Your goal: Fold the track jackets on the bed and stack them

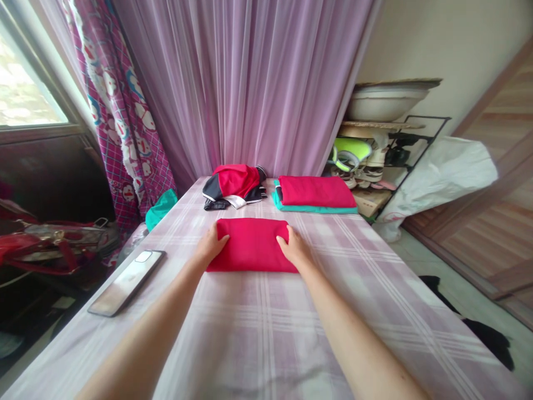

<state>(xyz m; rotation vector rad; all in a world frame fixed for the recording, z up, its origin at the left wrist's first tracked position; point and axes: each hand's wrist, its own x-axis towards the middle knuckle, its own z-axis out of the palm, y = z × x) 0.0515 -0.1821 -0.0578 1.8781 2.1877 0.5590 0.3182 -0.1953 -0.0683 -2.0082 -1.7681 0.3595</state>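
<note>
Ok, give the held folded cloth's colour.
The folded cloth is pinkish red, shown in the head view.

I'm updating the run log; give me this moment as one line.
left hand: holds folded red cloth, left end | right hand: holds right end | beyond: crumpled clothing, folded stack

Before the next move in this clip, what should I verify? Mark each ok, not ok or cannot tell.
1. Left hand on the left end of the folded red cloth: ok, thumb on top.
2. Right hand on the opposite end: ok, thumb on top.
3. Red cloth's underside free of creases: cannot tell, hidden.
4. Stack behind, edges flush: not ok, teal fabric juts out below the red.
5. Red-and-black garment neatly folded: not ok, bunched.
6. Phone apart from the cloth: ok, off to its left.
</note>
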